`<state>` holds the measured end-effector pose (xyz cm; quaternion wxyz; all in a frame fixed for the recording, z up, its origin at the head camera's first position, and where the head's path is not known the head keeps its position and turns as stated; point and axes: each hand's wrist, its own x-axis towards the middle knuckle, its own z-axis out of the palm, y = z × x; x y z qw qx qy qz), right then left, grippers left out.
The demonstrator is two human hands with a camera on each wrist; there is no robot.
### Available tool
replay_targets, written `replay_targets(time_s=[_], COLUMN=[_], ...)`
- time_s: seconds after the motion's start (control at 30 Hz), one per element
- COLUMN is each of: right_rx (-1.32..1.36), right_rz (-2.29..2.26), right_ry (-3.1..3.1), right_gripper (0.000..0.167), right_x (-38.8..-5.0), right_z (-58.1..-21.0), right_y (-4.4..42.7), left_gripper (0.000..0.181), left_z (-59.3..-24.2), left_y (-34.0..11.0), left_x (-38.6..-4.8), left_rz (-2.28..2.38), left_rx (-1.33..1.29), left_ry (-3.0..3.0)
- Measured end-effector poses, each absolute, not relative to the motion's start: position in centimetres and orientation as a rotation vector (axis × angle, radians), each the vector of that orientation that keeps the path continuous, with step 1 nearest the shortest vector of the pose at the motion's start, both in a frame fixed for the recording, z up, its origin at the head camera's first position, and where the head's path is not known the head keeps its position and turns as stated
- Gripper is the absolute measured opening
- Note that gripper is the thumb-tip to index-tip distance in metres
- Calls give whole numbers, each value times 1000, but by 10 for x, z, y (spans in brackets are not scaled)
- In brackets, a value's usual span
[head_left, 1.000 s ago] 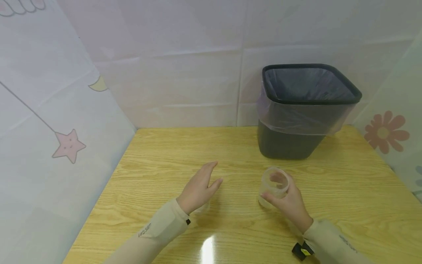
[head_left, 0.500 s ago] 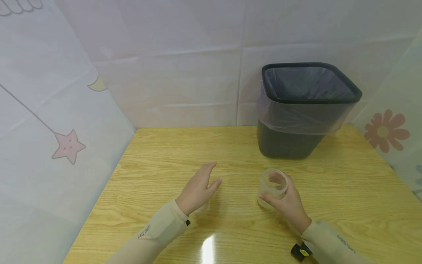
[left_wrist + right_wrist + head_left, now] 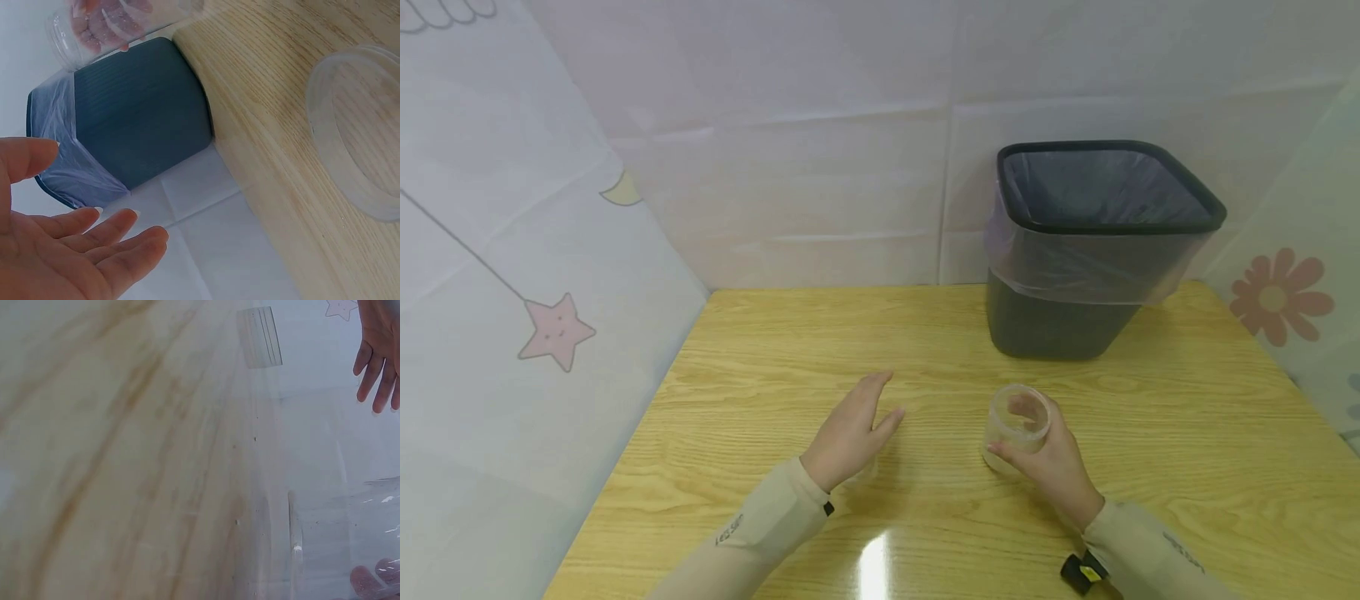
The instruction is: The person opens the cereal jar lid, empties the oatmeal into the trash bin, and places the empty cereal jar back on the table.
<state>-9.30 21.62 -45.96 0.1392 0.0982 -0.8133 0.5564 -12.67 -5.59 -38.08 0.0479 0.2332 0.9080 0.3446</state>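
In the head view, my right hand (image 3: 1060, 462) grips a clear, open-topped plastic jar (image 3: 997, 440) by its side, thumb in front and fingers behind. The jar is upright at the table's middle right; whether its base touches the wood cannot be told. My left hand (image 3: 847, 435) hovers with fingers extended and holds nothing. Under its wrist lies a clear round lid (image 3: 862, 477), mostly hidden there. The left wrist view shows more of this lid (image 3: 322, 119), with a thick rim, apart from the fingers. In the right wrist view, fingertips show through the jar wall (image 3: 331, 531).
A dark bin (image 3: 1048, 321) with a black rim and thin plastic liner stands at the table's back right. The light wooden table (image 3: 775, 350) meets a pale sheet wall (image 3: 820, 183) behind, with printed sheets at both sides.
My right hand has shifted slightly left with the jar in its grip. The left hand has stayed nearly still above the lid.
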Motion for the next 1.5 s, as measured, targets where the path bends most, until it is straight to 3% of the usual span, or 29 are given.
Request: replay_targets(time_s=[1.5], right_rx=[207], right_rz=[1778], right_ry=[-2496], right_gripper=[77], right_x=[-101], right_z=[-461], right_y=[221], left_gripper=[59], left_z=[-388], left_y=[-51], left_x=[-120], left_rz=[1074], left_rx=[629], left_ry=[2731])
